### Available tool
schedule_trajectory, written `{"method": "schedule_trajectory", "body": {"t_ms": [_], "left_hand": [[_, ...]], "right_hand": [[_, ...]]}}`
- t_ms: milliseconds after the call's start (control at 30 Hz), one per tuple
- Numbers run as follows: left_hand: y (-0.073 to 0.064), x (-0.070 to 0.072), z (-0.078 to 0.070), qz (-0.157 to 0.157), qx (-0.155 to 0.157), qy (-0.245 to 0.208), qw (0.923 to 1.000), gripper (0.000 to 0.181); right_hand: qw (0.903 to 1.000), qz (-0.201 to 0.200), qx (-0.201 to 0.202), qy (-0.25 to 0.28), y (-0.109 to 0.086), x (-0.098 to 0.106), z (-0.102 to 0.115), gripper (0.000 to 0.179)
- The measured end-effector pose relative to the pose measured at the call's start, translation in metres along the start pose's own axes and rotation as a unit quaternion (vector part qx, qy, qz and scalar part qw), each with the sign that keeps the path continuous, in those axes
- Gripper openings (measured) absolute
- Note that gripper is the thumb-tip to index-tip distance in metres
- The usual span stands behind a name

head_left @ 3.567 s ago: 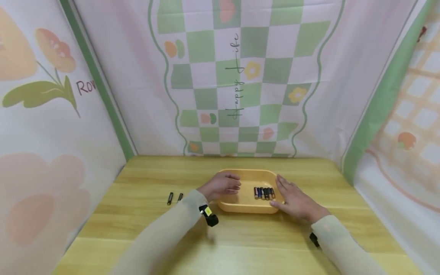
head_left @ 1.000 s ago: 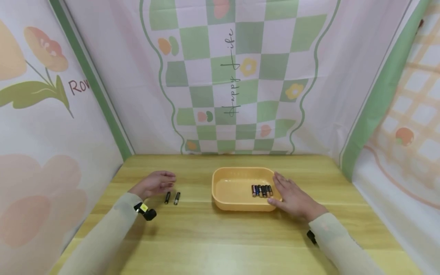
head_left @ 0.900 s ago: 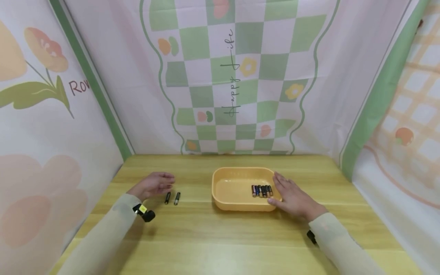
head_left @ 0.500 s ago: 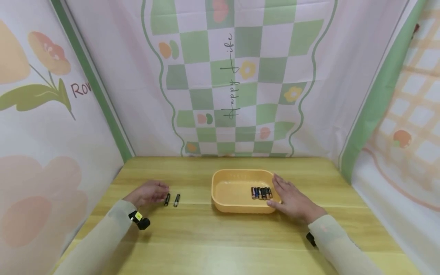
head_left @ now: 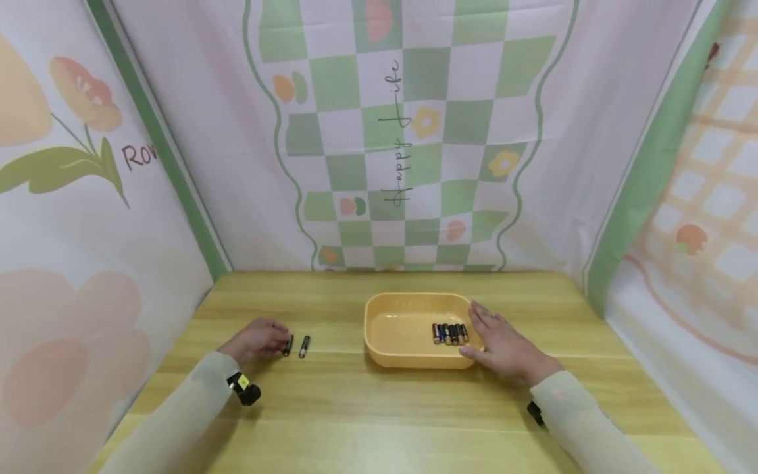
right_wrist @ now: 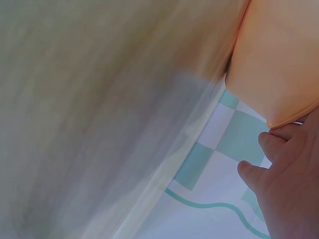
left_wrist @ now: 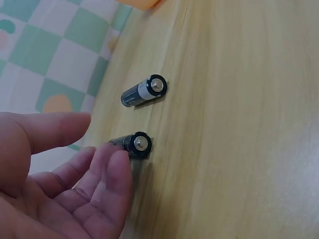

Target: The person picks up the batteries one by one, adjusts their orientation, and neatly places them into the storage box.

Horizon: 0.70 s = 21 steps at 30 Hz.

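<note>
On the left of the table lie two dark AA-style batteries, apart from each other. My left hand (head_left: 256,342) is at the nearer, left battery (left_wrist: 137,144); its fingertips are beside that battery and overlap it in the left wrist view. The thumb stands well apart from it, so nothing is pinched. A second battery (head_left: 304,346), black with a pale band, lies just to the right. My right hand (head_left: 512,347) rests on the right rim of a yellow-orange tray (head_left: 385,359), fingers extended along it. Inside, several batteries (head_left: 450,334) lie side by side towards the right.
The wooden table (head_left: 379,421) reaches back to a hanging cloth (head_left: 331,171) with green checks. Printed cloths also hang at the left and right sides. In the right wrist view the tray's outer wall (right_wrist: 279,64) shows close to the hand.
My left hand has gone from over the tray to the left, then lowered beside the left battery. The right hand has stayed on the tray's rim.
</note>
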<state>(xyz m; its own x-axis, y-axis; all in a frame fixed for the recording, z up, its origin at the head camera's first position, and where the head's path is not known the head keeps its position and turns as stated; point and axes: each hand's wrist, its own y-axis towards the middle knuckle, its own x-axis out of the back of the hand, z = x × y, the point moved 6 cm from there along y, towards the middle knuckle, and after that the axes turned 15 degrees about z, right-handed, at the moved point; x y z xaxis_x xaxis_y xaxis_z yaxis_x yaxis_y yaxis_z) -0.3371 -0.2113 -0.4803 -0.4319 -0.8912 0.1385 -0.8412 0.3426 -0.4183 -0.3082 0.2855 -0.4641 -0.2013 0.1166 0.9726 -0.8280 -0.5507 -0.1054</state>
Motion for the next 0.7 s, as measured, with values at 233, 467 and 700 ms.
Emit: {"method": "schedule_trajectory", "body": {"t_ms": [233, 467, 700], "left_hand": [[-0.0009, 0.0002, 0.0016, -0.047, 0.011, 0.056, 0.9973, 0.032], [-0.0001, -0.0028, -0.0016, -0.081, 0.030, 0.118, 0.9892, 0.027], [0.0052, -0.0035, -0.0032, -0.093, 0.053, 0.160, 0.9813, 0.022]], "right_hand": [[1.0000, 0.002, -0.006, 0.000, 0.0004, 0.0000, 0.0005, 0.092], [0.9999, 0.007, -0.005, 0.006, 0.0001, 0.0003, 0.0022, 0.092], [0.9999, 0.009, -0.006, 0.008, 0.0000, 0.0014, 0.0014, 0.092]]}}
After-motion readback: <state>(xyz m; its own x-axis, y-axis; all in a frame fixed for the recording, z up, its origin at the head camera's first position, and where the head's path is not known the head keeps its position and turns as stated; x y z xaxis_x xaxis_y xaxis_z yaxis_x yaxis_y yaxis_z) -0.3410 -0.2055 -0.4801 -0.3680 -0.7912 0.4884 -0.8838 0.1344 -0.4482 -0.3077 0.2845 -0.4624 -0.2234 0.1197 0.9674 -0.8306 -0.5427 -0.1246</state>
